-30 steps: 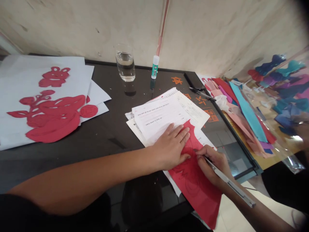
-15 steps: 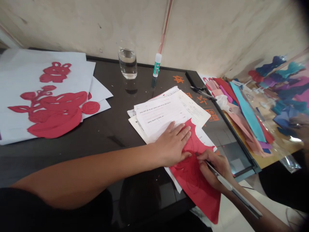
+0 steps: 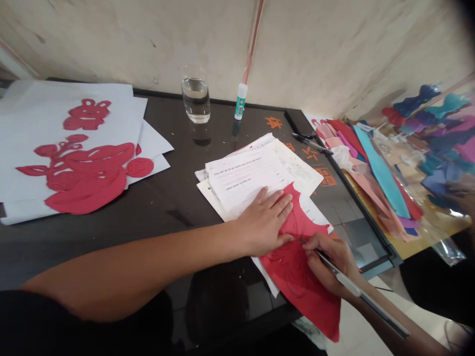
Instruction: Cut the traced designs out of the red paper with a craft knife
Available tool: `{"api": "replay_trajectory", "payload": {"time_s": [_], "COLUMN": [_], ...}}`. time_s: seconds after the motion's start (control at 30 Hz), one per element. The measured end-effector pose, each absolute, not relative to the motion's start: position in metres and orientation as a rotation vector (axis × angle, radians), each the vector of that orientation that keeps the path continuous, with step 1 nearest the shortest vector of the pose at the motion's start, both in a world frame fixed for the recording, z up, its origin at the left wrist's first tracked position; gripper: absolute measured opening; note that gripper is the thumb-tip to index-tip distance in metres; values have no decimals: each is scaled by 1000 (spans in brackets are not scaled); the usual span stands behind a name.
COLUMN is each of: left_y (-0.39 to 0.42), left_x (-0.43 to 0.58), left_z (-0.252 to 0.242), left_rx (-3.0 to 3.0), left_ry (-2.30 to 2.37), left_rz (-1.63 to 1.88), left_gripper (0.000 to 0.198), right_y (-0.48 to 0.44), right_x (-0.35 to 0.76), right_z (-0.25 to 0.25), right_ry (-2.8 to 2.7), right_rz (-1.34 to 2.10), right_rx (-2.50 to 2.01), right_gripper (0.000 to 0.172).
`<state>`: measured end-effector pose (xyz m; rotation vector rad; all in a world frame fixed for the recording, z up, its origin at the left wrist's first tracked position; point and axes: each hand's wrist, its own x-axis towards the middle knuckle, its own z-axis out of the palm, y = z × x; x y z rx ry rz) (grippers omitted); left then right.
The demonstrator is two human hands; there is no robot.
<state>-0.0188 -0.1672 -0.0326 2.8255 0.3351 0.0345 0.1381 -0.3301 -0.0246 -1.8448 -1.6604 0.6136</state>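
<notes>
Nearby, a water glass (image 3: pixel 195 94) and glue stick (image 3: pixel 240 101) beyond the papers (image 3: pixel 245 178)

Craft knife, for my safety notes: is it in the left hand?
No, the right hand grips the craft knife; the left hand lies flat on the red paper.

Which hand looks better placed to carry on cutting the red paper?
Probably the right: the right hand grips the craft knife with its tip at the red paper. The left hand lies flat, pinning the sheet, and holds no tool.
</notes>
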Motion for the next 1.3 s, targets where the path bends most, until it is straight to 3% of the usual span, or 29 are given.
{"api": "replay_trajectory", "payload": {"time_s": [0.13, 0.27, 0.5, 0.87, 0.93, 1.13, 1.2, 1.3], "left_y": [-164, -155, -134, -94, -83, -65, -70, -85], "left_x": [-19, -18, -17, -22, -21, -9, -13, -32], "left_z": [-29, -21, 3, 3, 3, 8, 9, 7], "left_rx": [2796, 2760, 2530, 2365, 2353, 2402, 2443, 2530], "left_ry": [343, 520, 713, 834, 835, 764, 771, 851], "left_rz": [71, 207, 35, 123, 219, 503, 676, 874], "left_gripper": [81, 104, 113, 39, 47, 100, 96, 60], "right_y": [-323, -294, -213, -189, -191, -192, -192, -191], "right_x": [146, 173, 221, 237, 240, 243, 242, 242], "right_z": [-12, 5, -10, -37, -37, -37, -38, -40], "right_ry": [-1685, -1462, -1864, -1790, -1727, -1666, -1694, -1785], "right_rz": [571, 182, -62, 176, 240, 333, 297, 119], "right_rx": [-1843, -1998, -1832, -1791, -1810, -1738, -1745, -1761], "right_gripper": [8, 10, 26, 23, 23, 21, 21, 22]}}
